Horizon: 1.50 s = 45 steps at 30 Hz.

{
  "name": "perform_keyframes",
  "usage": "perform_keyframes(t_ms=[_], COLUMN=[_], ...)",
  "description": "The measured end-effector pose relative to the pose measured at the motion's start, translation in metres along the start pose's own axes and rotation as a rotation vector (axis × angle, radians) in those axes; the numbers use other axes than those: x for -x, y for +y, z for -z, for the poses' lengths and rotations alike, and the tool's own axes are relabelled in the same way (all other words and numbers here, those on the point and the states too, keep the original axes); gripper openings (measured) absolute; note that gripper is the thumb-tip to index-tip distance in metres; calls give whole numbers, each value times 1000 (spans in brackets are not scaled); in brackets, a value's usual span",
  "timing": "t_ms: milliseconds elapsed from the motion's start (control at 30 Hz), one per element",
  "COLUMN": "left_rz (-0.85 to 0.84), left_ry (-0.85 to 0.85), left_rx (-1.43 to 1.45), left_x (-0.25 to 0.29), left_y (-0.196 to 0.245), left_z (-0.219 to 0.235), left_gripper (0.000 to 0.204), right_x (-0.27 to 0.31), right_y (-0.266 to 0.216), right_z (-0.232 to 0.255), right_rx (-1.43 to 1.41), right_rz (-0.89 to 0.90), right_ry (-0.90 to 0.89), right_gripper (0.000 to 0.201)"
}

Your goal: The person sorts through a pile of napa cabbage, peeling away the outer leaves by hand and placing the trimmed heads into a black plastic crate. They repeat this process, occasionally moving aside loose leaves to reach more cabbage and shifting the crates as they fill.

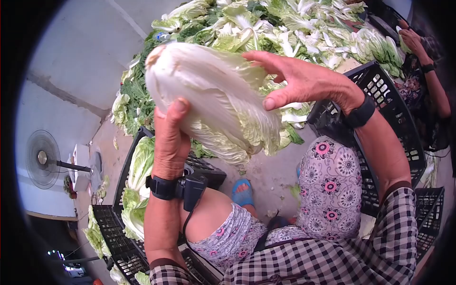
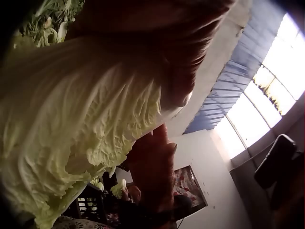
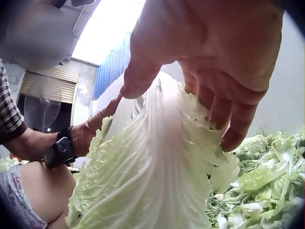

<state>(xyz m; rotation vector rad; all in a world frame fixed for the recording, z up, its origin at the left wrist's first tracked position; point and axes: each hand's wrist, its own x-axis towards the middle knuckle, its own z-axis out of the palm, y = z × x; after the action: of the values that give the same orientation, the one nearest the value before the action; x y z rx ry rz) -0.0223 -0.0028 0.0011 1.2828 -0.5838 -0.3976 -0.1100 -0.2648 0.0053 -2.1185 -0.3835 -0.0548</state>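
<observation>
A large napa cabbage [image 1: 209, 95], white at the stem and pale green at its frilly leaf end, is held up above the lap. My left hand [image 1: 173, 137] grips it near the stem end, thumb laid on the near side and the fingers hidden behind. The cut base points to the upper left. My right hand [image 1: 308, 83] is at the leafy end with thumb and fingers spread apart. In the right wrist view, that hand [image 3: 205, 52] straddles the cabbage [image 3: 152, 162] from above. The outer leaves [image 2: 81, 119] fill much of the left wrist view.
A heap of loose cabbage leaves [image 1: 285, 33] covers the floor ahead. Black plastic crates [image 1: 389, 109] stand to the right; another crate [image 1: 107, 223] at left has cabbages [image 1: 135, 204] in or beside it. A fan [image 1: 42, 156] stands far left. Another person's hand [image 1: 413, 42] shows at upper right.
</observation>
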Motion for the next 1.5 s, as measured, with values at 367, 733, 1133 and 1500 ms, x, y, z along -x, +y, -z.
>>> perform_keyframes(t_ms=[367, 733, 1133, 1500], left_rz=[-62, 129, 265, 344], left_ry=[35, -211, -116, -151], left_rx=[183, 175, 92, 44], left_x=[7, -4, -10, -20], left_y=[10, -2, -12, -28], left_z=[-29, 7, -6, -17], left_gripper=[91, 58, 41, 37], right_x=[-2, 200, 365, 343], right_y=[-43, -33, 66, 136], right_z=[-12, 80, 78, 80], right_rx=[-463, -392, -457, 127], right_rz=[41, -64, -525, -1005], right_ry=[100, 680, 1200, 597], right_gripper=[82, 74, 74, 72])
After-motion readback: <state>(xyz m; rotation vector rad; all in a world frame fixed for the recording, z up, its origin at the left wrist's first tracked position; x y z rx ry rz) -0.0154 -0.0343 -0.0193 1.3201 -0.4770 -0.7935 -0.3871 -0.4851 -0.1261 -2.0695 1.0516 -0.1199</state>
